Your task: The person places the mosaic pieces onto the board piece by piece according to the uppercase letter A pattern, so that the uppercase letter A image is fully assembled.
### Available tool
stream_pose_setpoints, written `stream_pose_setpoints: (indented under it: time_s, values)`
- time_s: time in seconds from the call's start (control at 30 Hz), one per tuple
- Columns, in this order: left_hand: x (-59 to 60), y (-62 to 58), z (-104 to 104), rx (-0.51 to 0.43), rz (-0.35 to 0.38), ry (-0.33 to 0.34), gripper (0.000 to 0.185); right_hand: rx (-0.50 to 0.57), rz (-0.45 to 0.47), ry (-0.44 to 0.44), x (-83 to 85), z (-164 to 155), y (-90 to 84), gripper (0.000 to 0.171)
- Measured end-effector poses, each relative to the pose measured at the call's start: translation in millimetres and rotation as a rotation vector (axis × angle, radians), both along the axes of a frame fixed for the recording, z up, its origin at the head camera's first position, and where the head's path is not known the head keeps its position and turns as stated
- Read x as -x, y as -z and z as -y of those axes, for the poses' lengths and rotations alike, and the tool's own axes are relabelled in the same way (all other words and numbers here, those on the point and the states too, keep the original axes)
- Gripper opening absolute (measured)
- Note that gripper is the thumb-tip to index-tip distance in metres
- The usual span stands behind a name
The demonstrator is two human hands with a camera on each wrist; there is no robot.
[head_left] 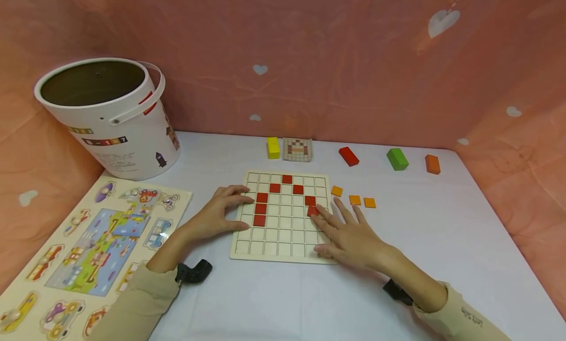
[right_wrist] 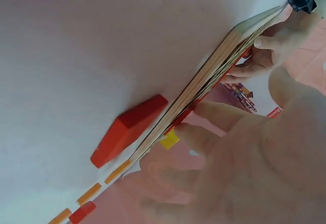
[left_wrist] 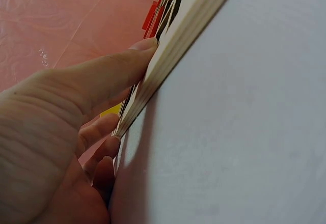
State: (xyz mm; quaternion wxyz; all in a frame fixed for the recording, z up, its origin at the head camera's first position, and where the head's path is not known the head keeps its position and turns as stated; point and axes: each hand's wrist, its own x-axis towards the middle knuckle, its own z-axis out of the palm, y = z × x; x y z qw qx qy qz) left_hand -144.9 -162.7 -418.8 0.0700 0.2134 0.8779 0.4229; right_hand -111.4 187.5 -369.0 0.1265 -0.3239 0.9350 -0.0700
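Wooden grid board [head_left: 283,255] edges under both hands [head_left: 349,235].

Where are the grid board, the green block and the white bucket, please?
grid board [head_left: 269,250]: head view, bare bottom row.
green block [head_left: 397,159]: head view, top face.
white bucket [head_left: 119,149]: head view, outer wall.

A wooden grid board [head_left: 283,242] lies flat on the white table [head_left: 442,242], several cells filled with red tiles. The left hand [head_left: 218,213] rests against its left edge, thumb and fingers at the rim. The right hand [head_left: 349,235] lies over the right side, fingertips touching a red tile [head_left: 312,211] that seems slightly askew in its cell. Three orange tiles [head_left: 354,199] sit just right of the board.
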Motion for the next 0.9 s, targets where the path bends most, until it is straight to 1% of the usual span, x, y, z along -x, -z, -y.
stream_pose_setpoints:
  time_s: [0.17,0.33,0.47,0.63,0.7,0.77,0.9]
  values:
    - [-0.2,0.6,1,-0.006,0.003,0.002,0.059,0.011,0.034,-0.02,4.8,0,-0.1,0.074]
    - [-0.4,0.5,1,-0.009,0.0,0.006,0.059,0.05,0.088,-0.055,13.6,-3,-2.6,0.069]
    - [-0.4,0.2,1,-0.009,0.002,0.006,0.059,0.073,0.107,-0.074,17.8,-6,-4.0,0.065]
    - [0.2,0.1,1,-0.004,-0.001,0.003,0.06,0.086,0.115,-0.076,20.7,-8,-2.1,0.064]
    - [0.4,0.4,1,-0.001,-0.003,0.001,0.06,0.097,0.134,-0.073,21.4,-9,-1.2,0.065]
    - [0.5,0.7,1,0.002,-0.004,0.0,0.06,0.133,0.174,-0.057,21.8,-11,-0.4,0.068]
    - [0.2,0.5,1,0.0,-0.004,0.001,0.059,0.253,0.232,-0.005,19.2,-25,-0.3,0.076]
